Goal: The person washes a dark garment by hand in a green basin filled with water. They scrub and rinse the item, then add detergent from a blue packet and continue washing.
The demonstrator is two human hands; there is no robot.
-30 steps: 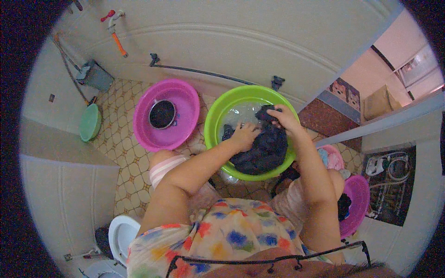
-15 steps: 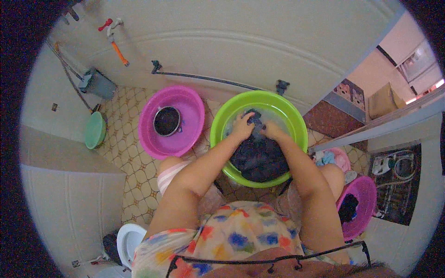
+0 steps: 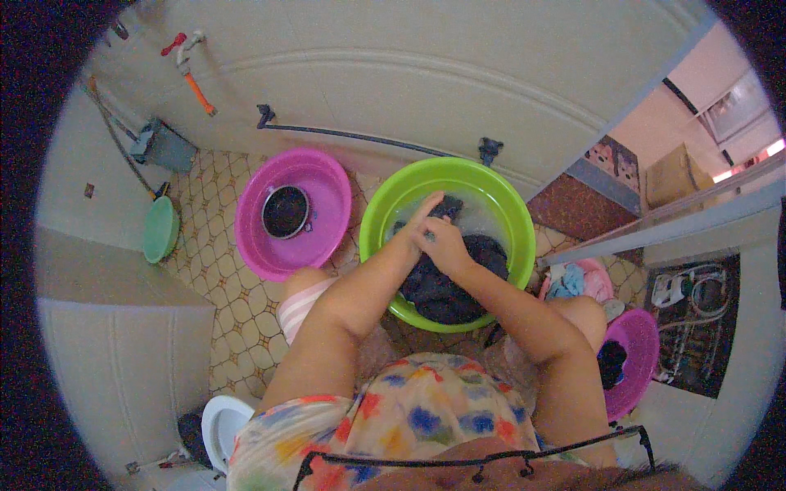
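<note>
In front of me stands a lime-green basin (image 3: 372, 266) with cloudy, sudsy water. A dark garment (image 3: 446, 290) lies bunched in it, wet, with a darker end reaching up toward the far side. Over the basin, my left hand (image 3: 424, 214) has its fingers stretched out toward the far rim, beside that dark end. My right hand (image 3: 449, 248) crosses to the left and presses against my left hand near the wrist. Its fingers are bent, and whatever lies inside them is hidden.
Left of the green basin is a pink basin (image 3: 332, 233) holding a round dark-bottomed bowl (image 3: 286, 212). Clothes fill a pink tub (image 3: 602, 282) at right, near a magenta basin (image 3: 647, 348) with dark cloth. A pipe (image 3: 360, 137) runs along the wall; a tap (image 3: 190, 53) hangs upper left.
My right hand has moved left from the dark garment onto my left hand. My left fingers have straightened and no longer grip the cloth. The whole view has shifted slightly.
</note>
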